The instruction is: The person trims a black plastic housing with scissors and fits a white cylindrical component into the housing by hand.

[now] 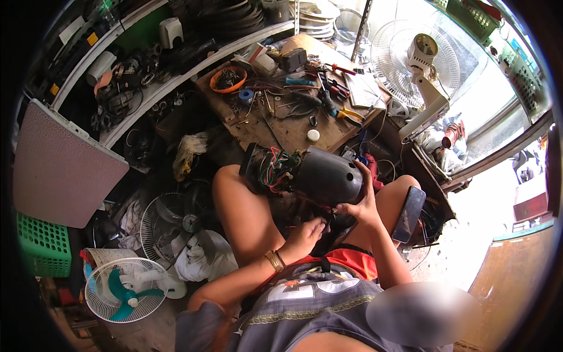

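A black cylindrical housing [329, 175] lies across my lap, resting by my thighs. At its left end, red, green and white wires [274, 171] spill out beside a dark end piece [251, 167]. My right hand [365, 202] is wrapped round the housing's right end, thumb below and fingers along its side. Below the housing, my left hand [306, 236] is closed, its fingertips pressed together by a dark area. Whatever those fingers may hold is hidden. A phone [409, 214] lies on my right thigh.
Ahead stands a wooden worktable [246, 130] bearing pliers [350, 115], an orange bowl [227, 80] and a white cap [313, 135]. A white fan [423, 56] stands at right. A teal-bladed fan [125, 295] and a green basket [42, 245] are at left.
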The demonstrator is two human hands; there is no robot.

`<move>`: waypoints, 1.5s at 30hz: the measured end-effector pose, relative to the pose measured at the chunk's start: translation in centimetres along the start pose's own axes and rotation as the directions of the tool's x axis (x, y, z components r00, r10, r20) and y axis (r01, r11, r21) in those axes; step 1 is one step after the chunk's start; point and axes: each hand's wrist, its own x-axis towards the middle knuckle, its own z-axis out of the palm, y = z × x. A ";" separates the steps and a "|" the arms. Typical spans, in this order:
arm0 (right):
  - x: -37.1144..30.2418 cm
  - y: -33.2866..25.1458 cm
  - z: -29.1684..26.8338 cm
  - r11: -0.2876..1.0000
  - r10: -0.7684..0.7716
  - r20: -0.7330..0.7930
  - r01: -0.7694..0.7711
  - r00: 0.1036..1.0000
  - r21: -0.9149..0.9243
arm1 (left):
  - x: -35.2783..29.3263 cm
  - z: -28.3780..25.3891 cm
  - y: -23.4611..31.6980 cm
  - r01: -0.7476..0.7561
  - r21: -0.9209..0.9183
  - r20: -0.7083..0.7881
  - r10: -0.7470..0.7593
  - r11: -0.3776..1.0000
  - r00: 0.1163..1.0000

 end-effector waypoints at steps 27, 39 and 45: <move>5.8 -0.3 5.1 0.895 -0.221 0.349 0.332 0.911 -0.298 | -1.9 -16.5 5.8 -0.068 0.628 -0.558 0.509 0.775 0.656; 6.5 0.4 5.9 0.874 -0.260 0.322 0.364 0.910 -0.323 | 1.0 -18.2 5.1 0.022 0.684 -0.414 0.363 0.730 0.835; 7.2 -0.7 6.2 0.852 -0.219 0.378 0.365 0.899 -0.374 | 1.1 -18.1 5.7 0.020 0.674 -0.404 0.346 0.739 0.847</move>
